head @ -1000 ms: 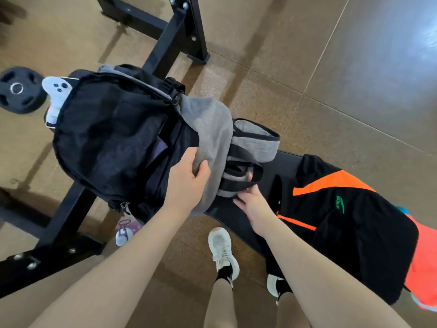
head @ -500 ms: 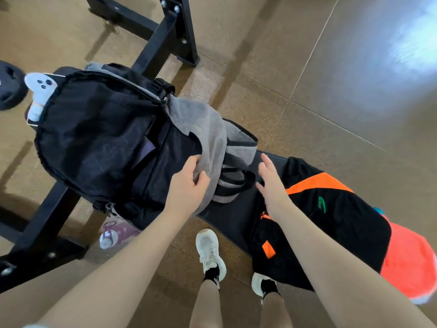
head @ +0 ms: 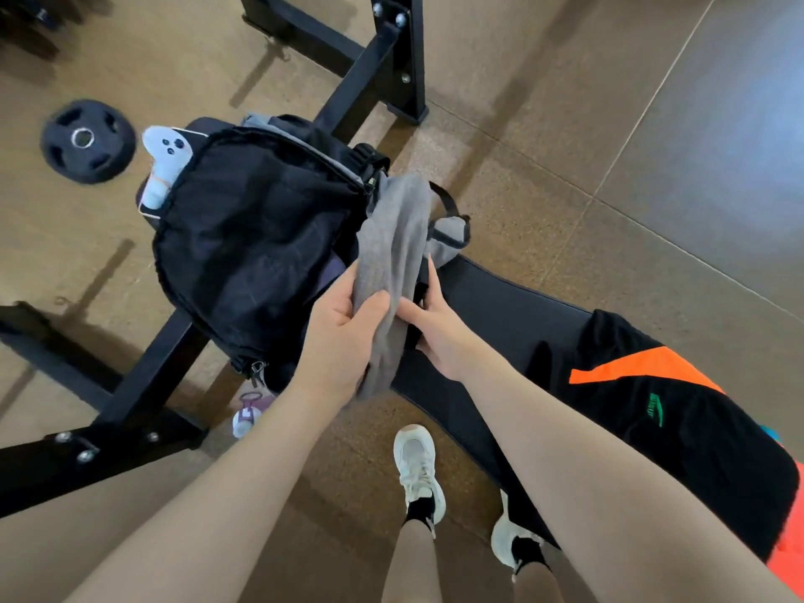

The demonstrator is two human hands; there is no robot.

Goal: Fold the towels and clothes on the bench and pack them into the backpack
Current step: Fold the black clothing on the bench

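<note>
Head view: right hand (head: 439,328) back from the black and orange garment (head: 678,411), fingers now hooked at the grey panel (head: 391,272) of the backpack (head: 256,250); left hand (head: 343,337) still clamped on that panel. Seemingly spreading the mouth for packing. Garment lying unpacked on the counter (head: 500,306).

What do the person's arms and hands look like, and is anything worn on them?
Both forearms are bare as far as the picture shows: no sleeve reaches them. The left hand and the right hand wear no gloves, and I see no watch, bracelet or ring. The nails look short and unpainted, though they are too small to judge surely.
</note>
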